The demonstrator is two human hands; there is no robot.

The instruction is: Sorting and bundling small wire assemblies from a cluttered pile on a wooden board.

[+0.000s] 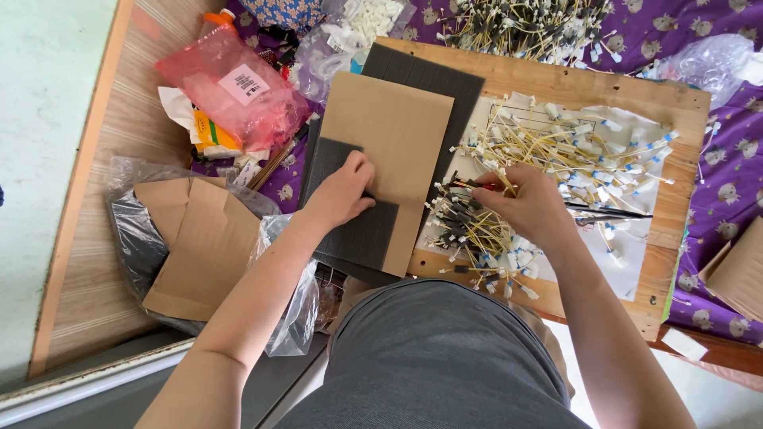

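The dark foam sheet (358, 230) lies on the wooden board (556, 83), under one cardboard sheet (389, 135). The left hand (343, 191) presses on it, fingers bent. The right hand (528, 205) pinches one yellow wire (486, 185) above a pile of wires too many to count.

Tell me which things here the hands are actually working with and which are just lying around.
In use:
left hand on dark grey foam sheet over brown cardboard sheet
right hand in pile of thin yellow wires with white connectors
wooden board

Lying about:
pink plastic bag
folded cardboard in clear bag
purple patterned cloth
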